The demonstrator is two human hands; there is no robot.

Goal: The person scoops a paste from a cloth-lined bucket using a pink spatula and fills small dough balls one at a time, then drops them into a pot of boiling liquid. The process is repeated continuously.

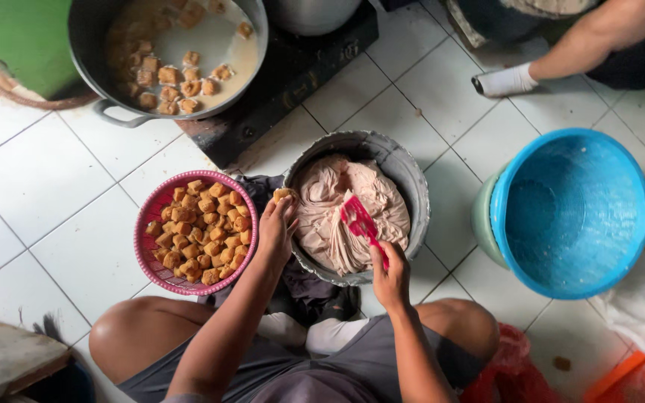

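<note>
Right hand [390, 277] grips red plastic spatula [360, 222] in grey metal bowl of pale paste [341, 216]; left hand [276, 227] pinches fried tofu puff [284, 194]. Pink woven basket [148, 257] of puffs full, so barely started imo.

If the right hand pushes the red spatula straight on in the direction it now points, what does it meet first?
The right hand points the red spatula up and to the left. Its blade seems already on the pale paste in the grey bowl, so paste comes first; depth is unclear.
</note>
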